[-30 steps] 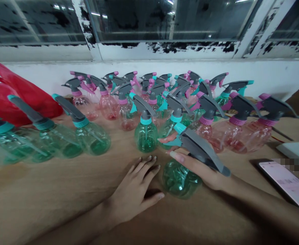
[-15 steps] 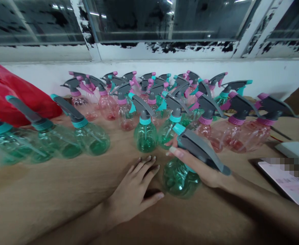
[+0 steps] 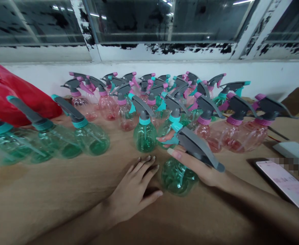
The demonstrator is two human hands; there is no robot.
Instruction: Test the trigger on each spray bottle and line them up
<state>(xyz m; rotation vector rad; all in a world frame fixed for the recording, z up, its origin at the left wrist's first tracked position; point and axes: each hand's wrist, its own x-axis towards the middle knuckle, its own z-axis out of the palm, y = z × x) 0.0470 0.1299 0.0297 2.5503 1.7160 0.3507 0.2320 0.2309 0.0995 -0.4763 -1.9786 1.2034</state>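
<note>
Right hand [image 3: 203,173]: grip clasped around the green bottle [image 3: 178,180], top leaning right. Left hand [image 3: 133,192]: empty, just left.

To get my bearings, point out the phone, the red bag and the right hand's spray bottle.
Phone [image 3: 285,185], head view: its screen.
Red bag [image 3: 33,97], head view: its front side.
Held spray bottle [image 3: 178,180], head view: its green body.

Held bottle [image 3: 177,178]: neck behind right grip [image 3: 201,170]; red bag [image 3: 19,98] cropped left.
</note>
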